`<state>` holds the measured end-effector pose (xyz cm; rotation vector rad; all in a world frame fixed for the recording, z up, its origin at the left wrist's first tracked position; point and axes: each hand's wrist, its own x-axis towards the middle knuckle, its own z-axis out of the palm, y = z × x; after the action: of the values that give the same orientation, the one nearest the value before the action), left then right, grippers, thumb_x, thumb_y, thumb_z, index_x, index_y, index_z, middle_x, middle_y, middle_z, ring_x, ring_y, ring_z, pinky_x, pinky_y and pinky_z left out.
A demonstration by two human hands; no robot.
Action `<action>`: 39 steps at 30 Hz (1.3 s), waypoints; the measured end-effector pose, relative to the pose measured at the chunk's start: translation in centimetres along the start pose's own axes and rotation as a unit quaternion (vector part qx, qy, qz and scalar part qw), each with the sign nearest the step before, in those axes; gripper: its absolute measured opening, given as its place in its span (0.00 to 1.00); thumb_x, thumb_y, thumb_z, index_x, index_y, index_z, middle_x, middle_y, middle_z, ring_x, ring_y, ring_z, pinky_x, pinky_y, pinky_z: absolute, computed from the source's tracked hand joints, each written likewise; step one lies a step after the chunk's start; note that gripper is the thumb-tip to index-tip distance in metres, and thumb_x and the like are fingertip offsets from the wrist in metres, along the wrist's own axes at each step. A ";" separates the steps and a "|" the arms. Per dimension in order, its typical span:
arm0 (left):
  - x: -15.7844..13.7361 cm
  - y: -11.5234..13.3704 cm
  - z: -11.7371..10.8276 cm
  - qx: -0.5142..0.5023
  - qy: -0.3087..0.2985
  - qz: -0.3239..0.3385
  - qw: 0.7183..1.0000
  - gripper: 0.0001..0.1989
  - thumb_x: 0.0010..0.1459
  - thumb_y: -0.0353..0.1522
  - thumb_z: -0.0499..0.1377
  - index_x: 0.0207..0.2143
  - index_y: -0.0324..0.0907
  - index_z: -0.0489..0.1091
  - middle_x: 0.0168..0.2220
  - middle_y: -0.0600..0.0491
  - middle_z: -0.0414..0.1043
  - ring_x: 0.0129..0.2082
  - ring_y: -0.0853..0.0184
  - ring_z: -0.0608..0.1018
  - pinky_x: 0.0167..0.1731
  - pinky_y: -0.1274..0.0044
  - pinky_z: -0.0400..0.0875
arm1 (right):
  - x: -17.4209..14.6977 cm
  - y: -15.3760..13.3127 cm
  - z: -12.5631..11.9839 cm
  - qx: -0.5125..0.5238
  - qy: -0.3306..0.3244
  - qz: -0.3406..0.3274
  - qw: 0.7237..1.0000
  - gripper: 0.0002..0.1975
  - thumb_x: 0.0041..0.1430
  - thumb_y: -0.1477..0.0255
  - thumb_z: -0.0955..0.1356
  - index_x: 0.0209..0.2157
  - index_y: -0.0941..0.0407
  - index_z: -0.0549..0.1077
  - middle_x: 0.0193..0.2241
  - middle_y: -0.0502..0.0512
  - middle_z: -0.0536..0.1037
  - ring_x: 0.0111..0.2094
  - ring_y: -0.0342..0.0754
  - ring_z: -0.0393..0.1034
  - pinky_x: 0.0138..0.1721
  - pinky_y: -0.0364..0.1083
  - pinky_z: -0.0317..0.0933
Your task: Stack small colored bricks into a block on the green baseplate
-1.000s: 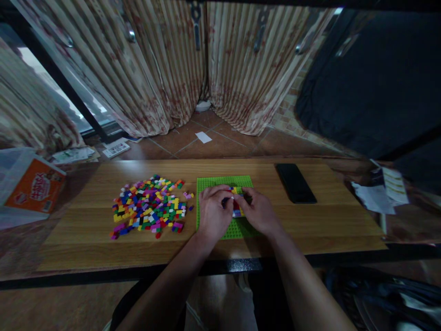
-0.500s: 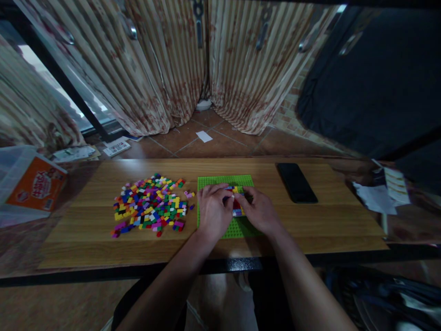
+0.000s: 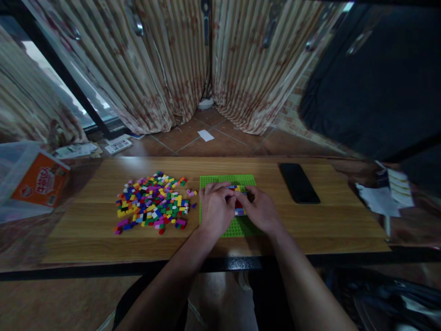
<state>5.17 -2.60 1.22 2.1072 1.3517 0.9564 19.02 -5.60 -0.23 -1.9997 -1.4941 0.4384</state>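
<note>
A green studded baseplate [image 3: 237, 178] lies on the table, and a small build of toy bricks [image 3: 240, 211] in red, yellow, blue and lilac rests on it between my hands. My left hand [image 3: 217, 209] covers the build's left side, thumb and forefinger pinched over its middle; what they pinch is hidden. From the right, my right hand [image 3: 263, 211] is closed around the build, its thumb reaching across the top and touching near the left fingertips. Much of the build is hidden under the fingers.
Left of the baseplate spreads a heap of loose toy bricks [image 3: 151, 202]. A black phone [image 3: 299, 183] lies to the right on the wooden table [image 3: 138, 248]. A clear plastic bin with an orange label [image 3: 41, 181] stands at the far left, and papers [image 3: 377, 200] sit beyond the right end.
A small white bit seen between the fingertips is now hidden as the thumbs sit closer together. The whole view has shifted slightly; the hands stay over the build.
</note>
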 end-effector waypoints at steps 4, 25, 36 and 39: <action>0.0 0.0 0.0 -0.004 -0.002 -0.006 1.000 0.06 0.54 0.25 0.62 0.30 0.44 0.77 0.45 0.53 0.78 0.49 0.57 0.73 0.51 0.59 0.64 | 0.0 -0.1 0.1 -0.010 0.005 0.011 1.000 0.33 0.59 0.48 0.61 0.49 0.62 0.74 0.42 0.69 0.79 0.43 0.62 0.75 0.44 0.58 0.66; 0.4 -0.9 0.1 -0.085 0.010 0.006 0.996 0.06 0.54 0.26 0.62 0.28 0.45 0.76 0.42 0.53 0.79 0.46 0.62 0.76 0.52 0.64 0.67 | 0.3 0.4 -0.1 0.052 0.001 0.010 0.999 0.27 0.60 0.50 0.62 0.43 0.58 0.77 0.39 0.64 0.81 0.40 0.58 0.75 0.42 0.54 0.66; 2.1 -3.4 -2.0 -0.291 0.075 -0.105 0.948 0.05 0.50 0.34 0.61 0.27 0.41 0.75 0.37 0.51 0.79 0.40 0.63 0.79 0.46 0.71 0.72 | 2.0 4.1 -4.6 0.097 0.309 0.035 0.946 0.20 0.58 0.60 0.65 0.42 0.61 0.76 0.38 0.64 0.79 0.36 0.54 0.73 0.39 0.51 0.66; 2.0 -3.6 -2.1 -0.297 0.068 -0.104 0.947 0.05 0.48 0.33 0.62 0.26 0.41 0.75 0.36 0.50 0.79 0.38 0.64 0.79 0.45 0.72 0.73 | 2.4 6.6 -6.2 0.001 0.351 0.064 0.934 0.23 0.55 0.61 0.66 0.45 0.64 0.75 0.41 0.70 0.78 0.42 0.59 0.71 0.45 0.57 0.63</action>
<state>2.02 0.77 0.70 1.4401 1.1308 1.2457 28.35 -6.16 0.54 -1.9558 -0.9133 -0.2221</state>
